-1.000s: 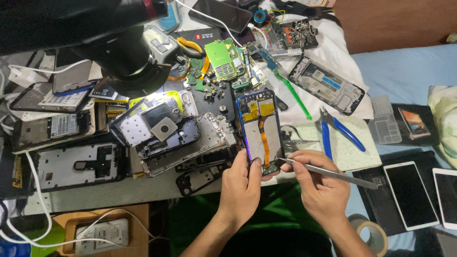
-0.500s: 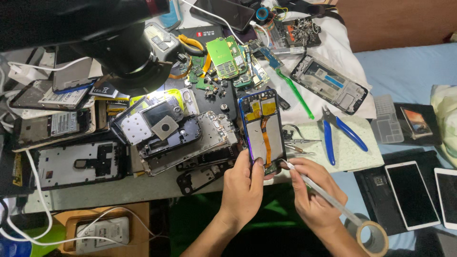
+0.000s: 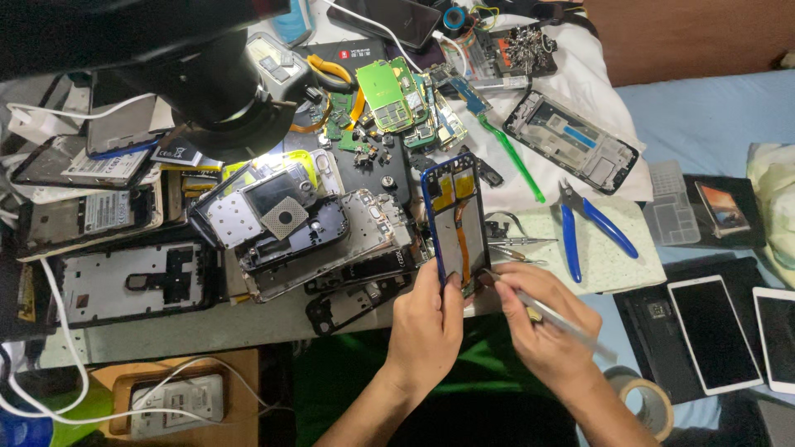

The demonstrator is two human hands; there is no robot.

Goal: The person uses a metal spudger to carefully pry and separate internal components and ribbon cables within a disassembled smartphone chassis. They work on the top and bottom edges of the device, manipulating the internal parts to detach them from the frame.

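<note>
An opened blue-framed phone (image 3: 455, 222) with an orange flex cable down its middle stands tilted at the table's front edge. My left hand (image 3: 428, 321) grips its lower left corner. My right hand (image 3: 542, 329) holds a thin metal tool (image 3: 553, 319) like a pen, with its tip touching the phone's bottom end.
A heap of dismantled phone frames (image 3: 290, 232) lies left of the phone. Green circuit boards (image 3: 397, 99) and a green screwdriver (image 3: 509, 153) lie behind it. Blue pliers (image 3: 588, 228) and tweezers (image 3: 517, 244) rest on a mat at right. A black microscope head (image 3: 211, 83) hangs at upper left. Tape roll (image 3: 650, 406) at lower right.
My right hand has swung the metal tool from lying flat out to the right to pointing down and right, and shifted its tip to the phone's bottom edge. The left hand keeps its grip.
</note>
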